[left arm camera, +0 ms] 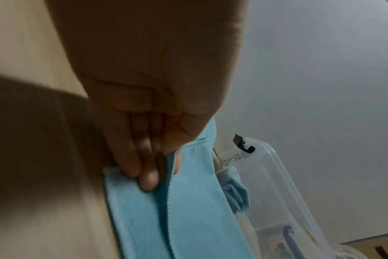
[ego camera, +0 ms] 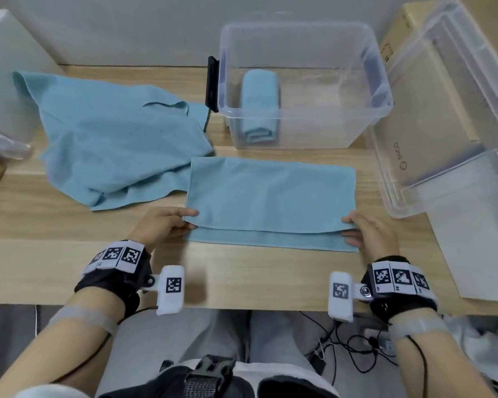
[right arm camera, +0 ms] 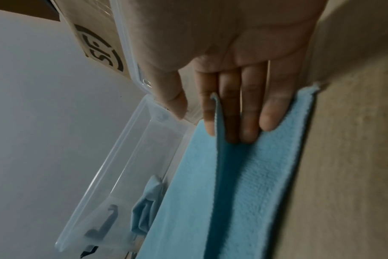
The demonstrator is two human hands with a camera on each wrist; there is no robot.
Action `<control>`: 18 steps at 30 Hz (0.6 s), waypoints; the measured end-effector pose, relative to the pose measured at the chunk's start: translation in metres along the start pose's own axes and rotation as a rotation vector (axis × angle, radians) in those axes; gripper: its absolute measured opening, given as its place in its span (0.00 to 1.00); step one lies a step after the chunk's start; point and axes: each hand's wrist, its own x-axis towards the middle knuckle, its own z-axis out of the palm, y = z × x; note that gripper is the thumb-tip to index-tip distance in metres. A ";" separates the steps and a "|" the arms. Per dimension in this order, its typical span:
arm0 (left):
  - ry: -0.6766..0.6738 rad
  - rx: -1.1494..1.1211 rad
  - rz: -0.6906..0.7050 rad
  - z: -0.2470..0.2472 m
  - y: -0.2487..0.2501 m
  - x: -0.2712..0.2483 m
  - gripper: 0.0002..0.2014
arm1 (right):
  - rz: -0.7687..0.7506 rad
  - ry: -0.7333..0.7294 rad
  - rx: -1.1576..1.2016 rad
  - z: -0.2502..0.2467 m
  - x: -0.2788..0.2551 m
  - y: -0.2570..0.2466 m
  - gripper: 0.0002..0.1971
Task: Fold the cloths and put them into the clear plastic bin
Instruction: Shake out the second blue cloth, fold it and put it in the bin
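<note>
A light blue cloth (ego camera: 270,196) lies on the wooden table, folded over toward me, with its lower layer showing along the near edge. My left hand (ego camera: 184,222) pinches the top layer's near left corner (left arm camera: 166,168), thumb above and fingers beneath. My right hand (ego camera: 352,228) holds the near right corner, the top layer (right arm camera: 219,126) caught between index and middle fingers. Behind the cloth stands the clear plastic bin (ego camera: 328,113), holding one rolled blue cloth (ego camera: 260,104). A second, crumpled blue cloth (ego camera: 121,139) lies at the left.
The bin's clear lid (ego camera: 443,124) leans at the right against a cardboard box (ego camera: 414,21). A black latch (ego camera: 212,81) hangs on the bin's left wall. A white box (ego camera: 9,67) stands at far left. The table's front edge runs just behind my wrists.
</note>
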 end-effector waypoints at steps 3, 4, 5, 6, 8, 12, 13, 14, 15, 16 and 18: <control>-0.014 -0.056 -0.055 0.002 0.003 -0.005 0.18 | -0.052 0.055 -0.071 0.000 0.005 -0.001 0.09; -0.006 -0.092 -0.064 0.004 0.005 -0.005 0.19 | -0.067 0.066 -0.081 0.000 0.005 -0.002 0.09; 0.012 -0.123 -0.060 0.004 0.007 -0.006 0.19 | -0.078 0.075 -0.088 -0.001 0.006 -0.001 0.10; 0.037 -0.137 -0.039 0.005 0.010 -0.006 0.17 | -0.087 0.088 -0.105 -0.001 0.006 -0.001 0.10; 0.082 -0.114 0.034 0.007 0.013 -0.005 0.08 | -0.107 0.116 -0.156 -0.003 0.006 0.001 0.12; 0.083 0.026 0.099 0.007 0.009 -0.002 0.06 | -0.158 0.084 -0.241 -0.011 0.004 0.002 0.15; 0.081 0.070 0.105 0.006 0.008 -0.002 0.08 | -0.173 0.084 -0.262 -0.012 0.003 0.002 0.16; 0.074 0.109 0.113 0.006 0.006 -0.002 0.09 | -0.186 0.088 -0.289 -0.012 0.003 0.003 0.17; 0.066 0.131 0.120 0.007 0.004 -0.003 0.10 | -0.192 0.088 -0.319 -0.013 0.003 0.004 0.18; 0.063 0.138 0.122 0.007 0.002 -0.003 0.12 | -0.192 0.084 -0.343 -0.014 0.003 0.006 0.19; 0.068 0.144 0.128 0.007 0.000 -0.003 0.14 | -0.186 0.071 -0.371 -0.015 0.004 0.009 0.21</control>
